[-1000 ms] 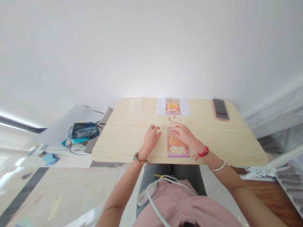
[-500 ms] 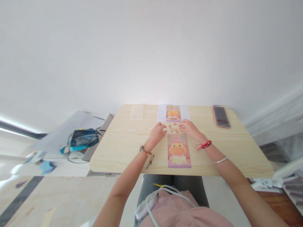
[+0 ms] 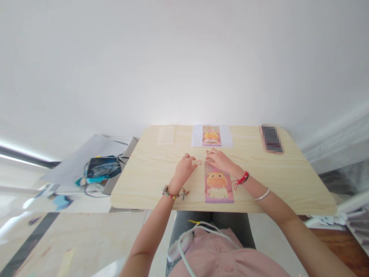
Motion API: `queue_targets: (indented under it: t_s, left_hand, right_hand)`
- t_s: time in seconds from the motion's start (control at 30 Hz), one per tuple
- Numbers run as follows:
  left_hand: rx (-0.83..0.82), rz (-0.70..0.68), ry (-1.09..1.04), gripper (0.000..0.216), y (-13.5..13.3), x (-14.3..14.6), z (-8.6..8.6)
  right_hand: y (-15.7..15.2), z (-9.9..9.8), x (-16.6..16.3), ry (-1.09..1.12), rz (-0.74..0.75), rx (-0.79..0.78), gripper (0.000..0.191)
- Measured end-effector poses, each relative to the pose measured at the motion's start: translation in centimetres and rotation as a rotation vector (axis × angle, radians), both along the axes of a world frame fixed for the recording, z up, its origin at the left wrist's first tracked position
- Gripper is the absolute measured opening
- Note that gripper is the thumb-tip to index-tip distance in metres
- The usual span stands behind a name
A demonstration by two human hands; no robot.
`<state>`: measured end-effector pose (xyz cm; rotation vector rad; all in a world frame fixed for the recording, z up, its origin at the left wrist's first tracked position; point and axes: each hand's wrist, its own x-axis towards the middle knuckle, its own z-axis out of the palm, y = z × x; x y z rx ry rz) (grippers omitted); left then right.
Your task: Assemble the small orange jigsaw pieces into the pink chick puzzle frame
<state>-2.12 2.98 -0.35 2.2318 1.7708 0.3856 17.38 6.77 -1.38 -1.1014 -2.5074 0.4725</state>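
A jigsaw puzzle point(image 3: 217, 180) of a yellow cartoon animal lies near the table's front edge, with a pale, jagged-edged patch in its lower half. Just beyond its upper left corner are several small loose puzzle pieces point(image 3: 199, 162). My left hand point(image 3: 183, 170) rests left of them, thumb and fingers apart, the fingertips close to the pieces. My right hand point(image 3: 221, 161) reaches over the puzzle's top edge, fingers stretched out leftward and touching more pieces, some of them hidden under it. Behind, a white sheet point(image 3: 226, 136) carries a printed picture point(image 3: 211, 137) of the same animal.
A phone point(image 3: 272, 139) lies at the table's back right. A pale translucent rectangle point(image 3: 166, 135) is at the back left. Left of the wooden table point(image 3: 138, 173), a dark blue bag point(image 3: 103, 167) with a cord sits on a lower surface. A white wall stands behind.
My right hand has moved left, now covering the puzzle's top edge. My left hand has shifted slightly left and down. The loose pieces have spread leftward toward it.
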Motion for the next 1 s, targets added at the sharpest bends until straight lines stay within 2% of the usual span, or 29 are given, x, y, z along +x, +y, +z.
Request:
queue_targets:
  t_s: [0.17,0.47,0.67,0.83,1.0]
  left_hand:
    - [-0.006,0.002,0.020,0.018,0.1,0.4,-0.3]
    - [0.020,-0.033,-0.016,0.012,0.8,0.4,-1.4]
    - [0.056,-0.127,-0.057,0.012,0.7,-0.1,-0.6]
    - [0.085,-0.196,-0.097,0.013,-0.6,0.5,1.1]
    - [0.037,-0.285,-0.111,0.013,-4.0,2.1,1.8]
  right_hand:
    - [1.0,-0.2,-2.4,-0.071,0.036,0.006,0.012]
    - [1.2,-0.1,-2.7,-0.164,0.096,0.038,0.013]
    - [0.6,0.7,-2.6,-0.230,0.132,0.112,0.016]
    - [-1.2,2.3,-0.9,-0.205,0.132,0.186,0.014]
    - [-5.7,2.7,1.2,-0.212,0.112,0.191,0.018]
